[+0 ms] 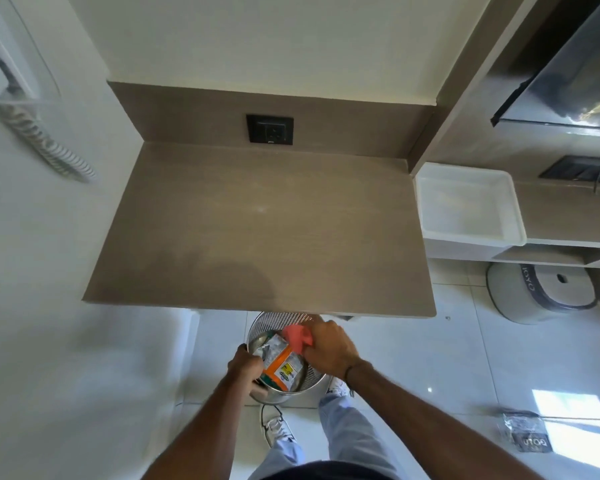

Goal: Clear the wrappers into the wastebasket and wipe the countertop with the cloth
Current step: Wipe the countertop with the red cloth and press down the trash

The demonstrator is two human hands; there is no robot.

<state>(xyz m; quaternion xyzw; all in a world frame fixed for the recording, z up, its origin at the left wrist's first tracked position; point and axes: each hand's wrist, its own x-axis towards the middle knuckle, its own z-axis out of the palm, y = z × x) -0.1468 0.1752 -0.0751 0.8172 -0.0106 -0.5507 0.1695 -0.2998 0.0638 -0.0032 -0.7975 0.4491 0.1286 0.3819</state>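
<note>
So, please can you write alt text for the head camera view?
Two hands push an orange wrapper into a metal wastebasket under a brown countertop. The left hand grips the wrapper; the right hand holds a pink cloth.

bright daylight | floor (568, 407) glare, right | edges warped, perhaps motion-blurred left
</note>
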